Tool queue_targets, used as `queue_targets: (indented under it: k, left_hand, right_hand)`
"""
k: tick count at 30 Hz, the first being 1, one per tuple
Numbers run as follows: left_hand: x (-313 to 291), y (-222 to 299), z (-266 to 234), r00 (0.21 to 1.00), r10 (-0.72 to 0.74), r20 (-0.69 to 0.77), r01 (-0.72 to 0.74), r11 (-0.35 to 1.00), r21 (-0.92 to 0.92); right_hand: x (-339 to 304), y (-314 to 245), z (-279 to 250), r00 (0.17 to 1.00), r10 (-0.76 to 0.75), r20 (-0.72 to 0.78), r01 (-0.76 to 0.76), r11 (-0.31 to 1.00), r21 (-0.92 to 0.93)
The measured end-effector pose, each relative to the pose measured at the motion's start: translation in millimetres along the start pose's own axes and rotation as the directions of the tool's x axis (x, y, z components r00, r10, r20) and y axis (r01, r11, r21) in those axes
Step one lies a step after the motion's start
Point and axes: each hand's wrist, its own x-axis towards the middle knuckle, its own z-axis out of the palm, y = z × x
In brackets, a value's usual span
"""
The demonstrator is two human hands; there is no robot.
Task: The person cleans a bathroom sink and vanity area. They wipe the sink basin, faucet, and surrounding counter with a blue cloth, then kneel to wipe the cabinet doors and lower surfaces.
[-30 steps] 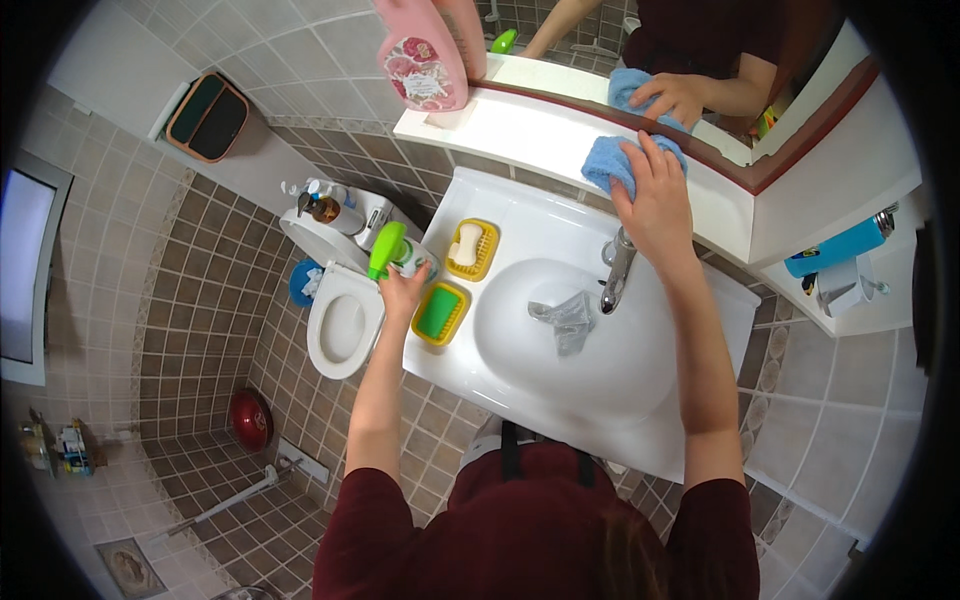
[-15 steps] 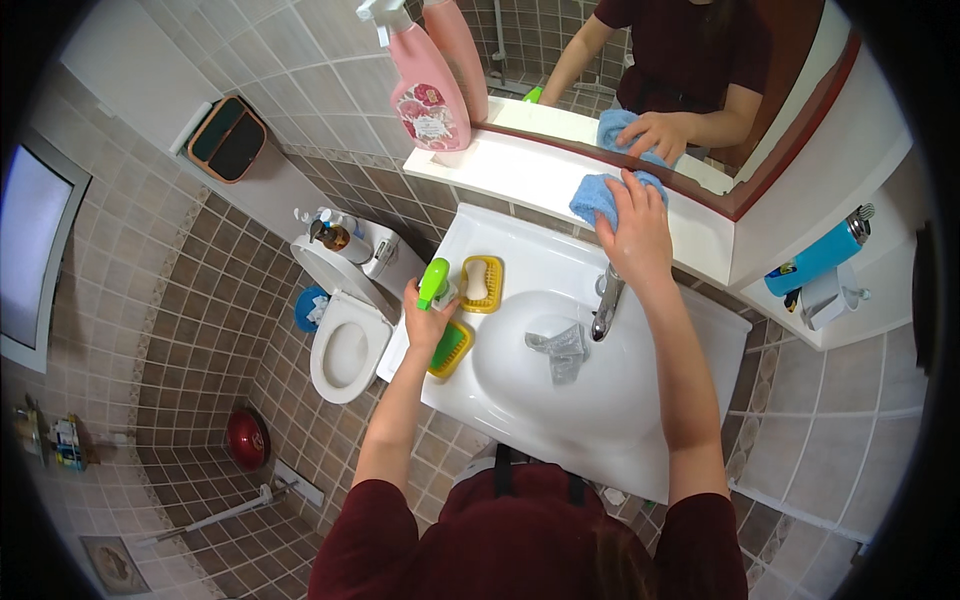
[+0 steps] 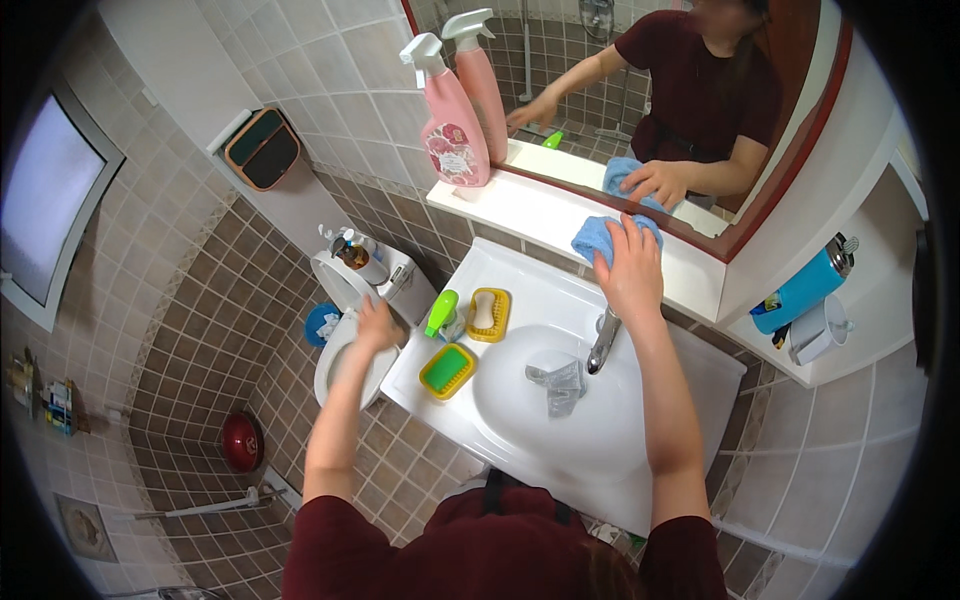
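Observation:
My right hand point(image 3: 634, 268) presses a folded blue cloth point(image 3: 594, 240) onto the white shelf point(image 3: 540, 208) below the mirror. My left hand point(image 3: 376, 326) is in the air left of the sink, over the toilet in this view, its fingers apart and holding nothing. Nearest to it on the sink's left rim stands a small clear bottle with a green spray head point(image 3: 441, 312). Beside that lie a yellow soap dish point(image 3: 490, 331) with a pale bar of soap point(image 3: 485, 309) and another yellow dish holding a green sponge point(image 3: 447, 370).
Two pink spray bottle shapes, one the mirror's reflection, appear by the pink spray bottle point(image 3: 454, 140) at the shelf's left end. A grey wet cloth point(image 3: 562, 384) lies in the basin point(image 3: 600, 450) near the faucet point(image 3: 601, 345). Right, a cubby holds a blue bottle point(image 3: 800, 300) and white cup point(image 3: 820, 332).
My left hand has let go of the green-headed spray bottle and moved left, away from it. My right hand stays on the blue cloth at the shelf. The view has shifted slightly.

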Motion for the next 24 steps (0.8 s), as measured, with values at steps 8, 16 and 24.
queue_targets:
  k: [8,16,24]
  left_hand:
    - [60,147,-225,0.562,0.238,-0.792,-0.663,0.703,-0.258]
    - [105,196,-257,0.645,0.120,-0.754,-0.714,0.444,-0.541]
    - [21,101,-268,0.609,-0.032,-0.793,-0.645,0.562,-0.518]
  right_hand:
    - [-1,-5,1,1.000,-0.010,0.003,0.010,1.000,0.010]
    - [-3,0,4,0.999,-0.029,-0.018,0.029,0.999,0.031]
    - [-1,-2,4,0.999,-0.038,-0.024,0.041,0.994,0.104]
